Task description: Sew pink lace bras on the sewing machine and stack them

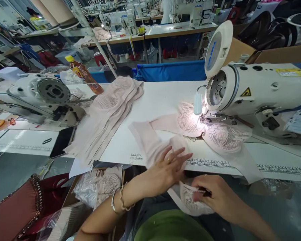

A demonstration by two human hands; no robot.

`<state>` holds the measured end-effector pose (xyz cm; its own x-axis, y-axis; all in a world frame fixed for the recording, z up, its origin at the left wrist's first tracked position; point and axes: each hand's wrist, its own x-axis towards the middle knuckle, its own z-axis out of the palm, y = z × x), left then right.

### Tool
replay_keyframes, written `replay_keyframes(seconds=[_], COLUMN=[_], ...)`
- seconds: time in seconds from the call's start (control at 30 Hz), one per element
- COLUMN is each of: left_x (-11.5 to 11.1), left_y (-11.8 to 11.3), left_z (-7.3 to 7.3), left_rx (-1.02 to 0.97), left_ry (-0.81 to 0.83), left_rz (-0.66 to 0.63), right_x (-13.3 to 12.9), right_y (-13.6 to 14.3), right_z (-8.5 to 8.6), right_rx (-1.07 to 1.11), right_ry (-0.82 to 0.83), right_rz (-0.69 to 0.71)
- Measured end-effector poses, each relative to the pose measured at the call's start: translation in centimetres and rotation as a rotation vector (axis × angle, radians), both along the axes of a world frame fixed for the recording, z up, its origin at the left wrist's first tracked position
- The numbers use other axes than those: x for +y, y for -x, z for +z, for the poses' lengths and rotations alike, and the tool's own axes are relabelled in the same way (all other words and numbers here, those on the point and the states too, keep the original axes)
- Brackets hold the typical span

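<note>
So the person's sat at a white sewing table [160, 100] and both hands are down at the near edge. The left hand [169, 167] is laid flat, fingers spread and loose, pressing on a pale pink fabric strip [147, 140] that runs from the edge up toward the machine. It's not gripping anything, just resting on top.

The right hand [215, 195] is lower, off the table edge over the lap, fingers curled in and pinching a lacy pink piece [190, 202]. There's something small and dark at the fingertips too, but I can't tell what it is.

Further back and to the right, a white Juki sewing machine [256, 90] has its lamp on, lighting up more lace pieces [223, 137] lying under and around the needle area. To the left on the same table sits a stack of pink cut pieces [110, 110], with a bottle [84, 73] just behind it. A black phone [61, 142] lies at the far left edge, and another machine [45, 93] is past that.
</note>
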<state>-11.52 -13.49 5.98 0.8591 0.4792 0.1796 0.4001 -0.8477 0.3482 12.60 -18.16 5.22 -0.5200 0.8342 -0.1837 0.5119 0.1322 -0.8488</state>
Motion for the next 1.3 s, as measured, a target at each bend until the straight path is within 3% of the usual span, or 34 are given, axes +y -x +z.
replay_keyframes(seconds=[0.07,0.17,0.3,0.4,0.5,0.7,0.83,0.97,1.07,1.13,1.27,1.3], left_x=[0.4,0.7,0.5,-0.3,-1.3,-2.6,-2.7,-2.1,-1.1,-0.7,-2.3,-3.2], left_y=[-0.3,0.0,0.6,0.5,-0.1,-1.3,-1.7,-2.8,-3.3,-3.2,-2.3,-2.3], left_z=[0.9,0.9,-2.1,-4.4,-5.9,-6.6,-6.3,-6.0,-5.3,-4.1,-0.8,-0.2], left_rx=[0.009,-0.085,-0.302,-0.595,-0.805,-0.897,-0.888,-0.832,-0.790,-0.794,-0.769,-0.727], left_ry=[0.128,0.517,1.213,1.571,1.721,1.829,1.872,1.890,1.856,1.620,0.625,0.449], left_rz=[-0.119,-0.232,-0.105,0.087,0.235,0.329,0.344,0.312,0.274,0.257,0.397,0.398], right_x=[-0.4,-0.6,-0.5,-0.4,-0.4,-0.6,0.2,0.8,0.4,-0.2,-1.8,-2.2], right_y=[-1.2,-3.0,-3.9,-3.6,-2.9,-2.1,-2.8,-2.6,-2.0,-2.1,-3.4,-3.6], right_z=[0.4,0.0,-1.5,-2.7,-3.7,-5.4,-5.1,-2.9,-1.3,-0.6,-0.4,-0.4], right_rx=[0.084,0.245,0.387,0.554,0.713,0.792,0.672,0.250,0.171,0.248,0.394,0.392], right_ry=[0.063,0.101,0.264,0.381,0.474,0.549,0.528,0.260,0.112,0.126,0.207,0.200], right_rz=[0.050,0.076,0.074,-0.028,-0.140,-0.181,-0.100,0.133,0.240,0.261,0.134,0.073])
